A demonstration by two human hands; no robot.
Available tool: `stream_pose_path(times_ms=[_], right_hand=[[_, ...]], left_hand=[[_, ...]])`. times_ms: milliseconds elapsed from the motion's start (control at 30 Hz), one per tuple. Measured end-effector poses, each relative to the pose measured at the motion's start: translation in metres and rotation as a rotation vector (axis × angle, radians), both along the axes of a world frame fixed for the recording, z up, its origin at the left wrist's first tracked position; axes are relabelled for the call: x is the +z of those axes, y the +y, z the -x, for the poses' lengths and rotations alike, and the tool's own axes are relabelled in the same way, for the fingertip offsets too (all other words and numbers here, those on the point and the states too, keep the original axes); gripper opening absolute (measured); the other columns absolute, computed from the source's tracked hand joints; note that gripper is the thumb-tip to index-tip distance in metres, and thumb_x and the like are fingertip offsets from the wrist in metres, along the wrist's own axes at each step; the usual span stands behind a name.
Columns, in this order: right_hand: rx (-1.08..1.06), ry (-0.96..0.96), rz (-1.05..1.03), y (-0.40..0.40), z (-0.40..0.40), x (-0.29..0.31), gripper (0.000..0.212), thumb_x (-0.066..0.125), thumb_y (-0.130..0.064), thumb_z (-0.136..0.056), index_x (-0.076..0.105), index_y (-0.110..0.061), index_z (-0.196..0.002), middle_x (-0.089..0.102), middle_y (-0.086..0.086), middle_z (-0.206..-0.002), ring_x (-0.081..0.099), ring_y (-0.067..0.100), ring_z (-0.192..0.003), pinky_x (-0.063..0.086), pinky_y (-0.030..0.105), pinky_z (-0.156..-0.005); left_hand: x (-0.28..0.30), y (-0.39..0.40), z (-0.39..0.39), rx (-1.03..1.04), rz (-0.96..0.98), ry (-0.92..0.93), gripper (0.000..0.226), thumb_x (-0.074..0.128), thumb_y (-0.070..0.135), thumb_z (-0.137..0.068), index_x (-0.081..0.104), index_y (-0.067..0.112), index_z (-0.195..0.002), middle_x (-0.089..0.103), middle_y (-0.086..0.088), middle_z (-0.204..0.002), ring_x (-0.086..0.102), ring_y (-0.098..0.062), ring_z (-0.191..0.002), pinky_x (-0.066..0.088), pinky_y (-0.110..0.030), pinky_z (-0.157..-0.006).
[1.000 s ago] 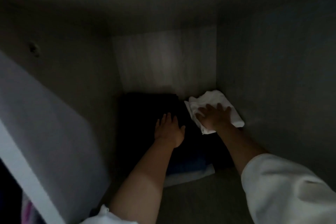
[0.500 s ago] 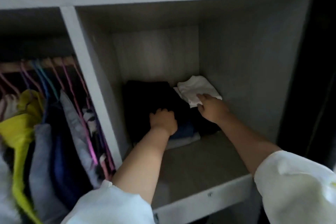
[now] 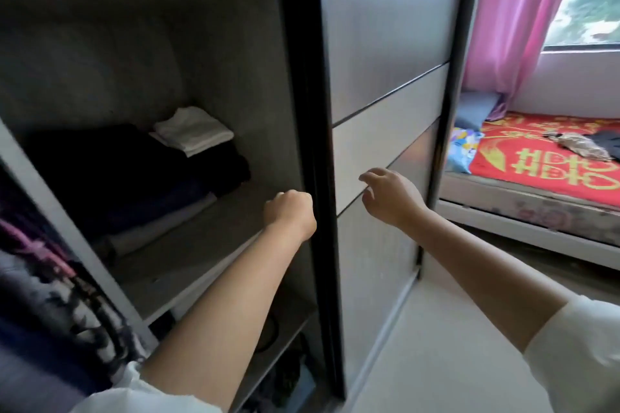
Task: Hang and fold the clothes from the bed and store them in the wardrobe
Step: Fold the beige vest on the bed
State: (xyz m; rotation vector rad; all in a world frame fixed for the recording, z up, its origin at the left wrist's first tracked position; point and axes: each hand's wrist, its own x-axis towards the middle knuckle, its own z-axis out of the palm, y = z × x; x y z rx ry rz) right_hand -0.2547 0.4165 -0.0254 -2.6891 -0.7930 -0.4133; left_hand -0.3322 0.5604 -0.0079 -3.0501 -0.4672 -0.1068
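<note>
Both hands [image 3: 290, 211] [image 3: 389, 193] withdrawn from shelf [image 3: 201, 245], left fisted empty, right loosely open, hanging clothes [image 3: 40, 295] cropped.

- Left hand [image 3: 291, 213] and right hand [image 3: 389, 195] are bare: no gloves, rings or watch show on either.
- Both forearms are uncovered from wrist to near the elbow.
- The left sleeve [image 3: 141, 396] is white cloth, loose, with a gathered, puckered edge.
- The right sleeve [image 3: 580, 355] is white too, wide and softly creased.
</note>
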Motion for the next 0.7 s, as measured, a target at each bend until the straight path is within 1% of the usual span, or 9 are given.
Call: stream_pose_path(times_ms=[67,167,267,367,467,567,700], right_hand=[[-0.106,0.018,0.034,-0.056,-0.005,-0.003,0.034,0.042,-0.019,-0.091,0.054,-0.013,-0.123,0.052,0.005,-0.130,0.050,0.027,-0.117,0.042,0.031,-0.089],[-0.200,0.058,0.106,-0.118,-0.017,-0.009,0.032,0.042,-0.025,-0.092,0.053,-0.012,-0.120,0.052,0.006,-0.128,0.050,0.027,-0.117,0.043,0.032,-0.086],[-0.327,0.092,0.119,-0.198,-0.040,-0.013,0.035,0.042,-0.027,-0.093,0.053,-0.014,-0.124,0.051,0.005,-0.129,0.048,0.026,-0.119,0.043,0.032,-0.089],[-0.435,0.154,0.120,-0.287,-0.076,-0.005,0.036,0.039,-0.027,-0.096,0.052,-0.014,-0.126,0.051,0.008,-0.130,0.049,0.028,-0.119,0.043,0.034,-0.090],[-0.512,0.107,0.160,-0.371,-0.112,0.014,0.038,0.035,-0.028,-0.099,0.047,-0.012,-0.131,0.051,0.010,-0.131,0.051,0.028,-0.117,0.046,0.038,-0.089],[-0.518,0.024,0.240,-0.439,-0.142,0.025,0.039,0.033,-0.031,-0.099,0.046,-0.015,-0.133,0.052,0.007,-0.130,0.053,0.025,-0.115,0.047,0.036,-0.086],[-0.583,-0.004,0.225,-0.526,-0.192,0.028,0.038,0.035,-0.030,-0.098,0.049,-0.014,-0.130,0.052,0.006,-0.130,0.053,0.025,-0.115,0.046,0.034,-0.088]], left_hand=[[-0.003,-0.050,-0.022,-0.103,0.034,-0.004,0.030,0.040,0.006,-0.089,0.055,0.010,-0.115,0.055,-0.010,-0.124,0.050,-0.029,-0.117,0.042,-0.035,-0.088],[-0.012,-0.115,-0.055,-0.229,0.049,0.027,0.033,0.038,0.006,-0.090,0.051,0.009,-0.121,0.052,-0.013,-0.128,0.048,-0.030,-0.119,0.042,-0.035,-0.092],[-0.014,-0.199,-0.102,-0.380,0.037,0.034,0.034,0.040,0.007,-0.091,0.051,0.009,-0.123,0.051,-0.011,-0.130,0.046,-0.028,-0.123,0.041,-0.036,-0.094],[-0.009,-0.287,-0.149,-0.492,0.033,0.048,0.037,0.044,0.007,-0.090,0.050,0.011,-0.126,0.050,-0.008,-0.132,0.045,-0.026,-0.124,0.040,-0.035,-0.096],[-0.004,-0.365,-0.199,-0.550,0.025,0.037,0.038,0.046,0.006,-0.089,0.051,0.011,-0.126,0.051,-0.008,-0.131,0.047,-0.026,-0.123,0.042,-0.035,-0.094],[0.005,-0.429,-0.241,-0.585,0.031,0.003,0.038,0.045,0.009,-0.089,0.051,0.013,-0.126,0.050,-0.009,-0.131,0.049,-0.027,-0.121,0.043,-0.034,-0.092],[0.019,-0.507,-0.311,-0.613,0.043,-0.031,0.036,0.040,0.010,-0.091,0.050,0.012,-0.126,0.050,-0.010,-0.131,0.049,-0.027,-0.119,0.043,-0.034,-0.090]])
